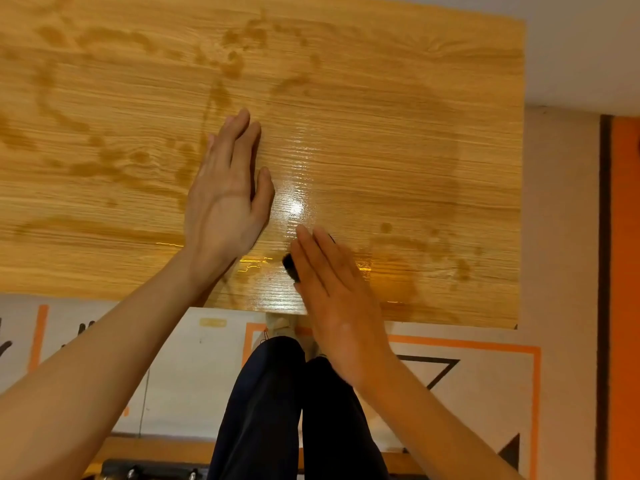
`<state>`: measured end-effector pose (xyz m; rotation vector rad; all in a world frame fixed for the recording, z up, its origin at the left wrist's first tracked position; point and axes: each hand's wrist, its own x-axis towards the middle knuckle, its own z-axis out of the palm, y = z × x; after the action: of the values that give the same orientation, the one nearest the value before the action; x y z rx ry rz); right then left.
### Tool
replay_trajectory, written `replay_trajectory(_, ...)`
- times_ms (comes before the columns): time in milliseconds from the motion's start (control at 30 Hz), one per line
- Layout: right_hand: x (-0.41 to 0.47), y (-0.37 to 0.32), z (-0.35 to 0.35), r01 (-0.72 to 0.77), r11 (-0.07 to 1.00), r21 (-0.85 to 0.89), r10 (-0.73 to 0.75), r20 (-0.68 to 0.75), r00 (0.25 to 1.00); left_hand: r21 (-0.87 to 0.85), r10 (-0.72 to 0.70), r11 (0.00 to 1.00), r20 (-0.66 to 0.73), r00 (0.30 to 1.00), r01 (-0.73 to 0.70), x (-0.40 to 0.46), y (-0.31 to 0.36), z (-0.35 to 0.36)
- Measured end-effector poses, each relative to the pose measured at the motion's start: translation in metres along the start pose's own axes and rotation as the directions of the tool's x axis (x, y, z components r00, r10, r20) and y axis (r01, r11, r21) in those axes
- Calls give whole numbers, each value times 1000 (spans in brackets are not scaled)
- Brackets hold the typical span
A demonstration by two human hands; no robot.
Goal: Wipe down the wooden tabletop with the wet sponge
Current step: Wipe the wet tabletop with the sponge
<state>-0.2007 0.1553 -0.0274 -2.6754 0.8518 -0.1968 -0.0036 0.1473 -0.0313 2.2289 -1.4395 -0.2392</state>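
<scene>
My right hand (332,289) presses flat on the sponge (290,266) (left hand (227,188) flat on the desk (415,133)), so it may slip off the near edge.

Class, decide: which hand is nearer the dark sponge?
Right. The right hand lies flat on top of the sponge; the left hand rests on the tabletop beyond it.

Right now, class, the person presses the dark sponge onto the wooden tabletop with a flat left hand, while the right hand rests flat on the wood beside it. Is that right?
Not quite: the hands are swapped. In the head view the right hand, fingers straight, presses the dark sponge onto the wooden tabletop, while the left hand rests flat on the wood.
</scene>
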Motion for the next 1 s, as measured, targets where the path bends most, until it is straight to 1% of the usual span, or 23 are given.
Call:
replay_trajectory(33, 5, 9, -4, 23, 999, 25, -24, 12, 1000, 0, -4, 1000, 1, 1000, 4, 0, 0, 0)
replay_trajectory(67, 19, 19, -9, 3, 998, 58, -3, -1, 1000, 2, -8, 1000, 3, 1000, 8, 1, 0, -1)
replay_trajectory(100, 37, 29, -16, -37, 995, 88, 41, -46, 998, 5, -11, 1000, 7, 1000, 11, 1, 0, 0)
replay_trajectory(167, 79, 55, -28, -169, 970, 173, 197, -159, 967, 3, -12, 1000, 16, 1000, 11, 1, -1, 0)
replay_trajectory(200, 93, 64, -33, -237, 946, 223, 276, -164, 947, 0, -12, 1000, 20, 1000, 12, 0, -1, 1)
replay_trajectory(233, 97, 67, -34, -270, 931, 244, 312, -156, 937, -2, -12, 1000, 24, 1000, 12, 0, -1, 1)
replay_trajectory(267, 91, 64, -32, -276, 930, 241, 319, -159, 934, -4, -12, 1000, 24, 1000, 12, 0, -1, 1)
replay_trajectory(333, 51, 49, -27, -217, 951, 221, 255, -157, 954, -5, -12, 1000, 20, 1000, 12, 1, -2, 0)
replay_trajectory(433, -20, 30, -21, -138, 969, 205, 154, -64, 986, -3, -6, 1000, 17, 1000, 6, 1, -2, 0)
replay_trajectory(500, -21, 42, -26, -76, 988, 133, 84, -56, 995, 2, -2, 1000, 16, 1000, 2, 1, -1, 0)
replay_trajectory(533, -7, 52, -29, -87, 990, 108, 94, -70, 993, 6, 0, 1000, 20, 1000, -1, 1, -2, 0)
replay_trajectory(567, 12, 62, -33, -135, 982, 130, 148, -91, 985, 10, 3, 1000, 25, 1000, -3, 1, -2, 0)
replay_trajectory(633, 56, 85, -44, -253, 936, 242, 297, -163, 941, 13, 5, 1000, 38, 999, -5, 1, -4, 0)
replay_trajectory(667, 70, 94, -48, -285, 916, 282, 341, -176, 923, 11, 4, 1000, 45, 999, -5, 1, -4, 0)
replay_trajectory(700, 75, 97, -48, -305, 911, 279, 360, -175, 916, 10, 1, 1000, 50, 999, -2, 1, -4, 0)
replay_trajectory(767, 53, 88, -43, -322, 914, 245, 368, -172, 914, 10, -14, 1000, 50, 999, 14, 2, -4, 0)
replay_trajectory(833, 6, 72, -40, -308, 923, 230, 348, -160, 924, 11, -22, 1000, 42, 999, 21, 2, -4, 1)
replay_trajectory(900, -36, 62, -38, -267, 930, 255, 298, -91, 950, 15, -18, 1000, 42, 999, 18, 2, -5, 1)
replay_trajectory(967, -48, 65, -39, -208, 950, 234, 226, -53, 973, 14, -22, 1000, 53, 998, 21, 3, -5, 1)
replay_trajectory(1000, -41, 71, -41, -210, 959, 190, 224, -57, 973, 9, -26, 1000, 64, 998, 25, 4, -4, 0)
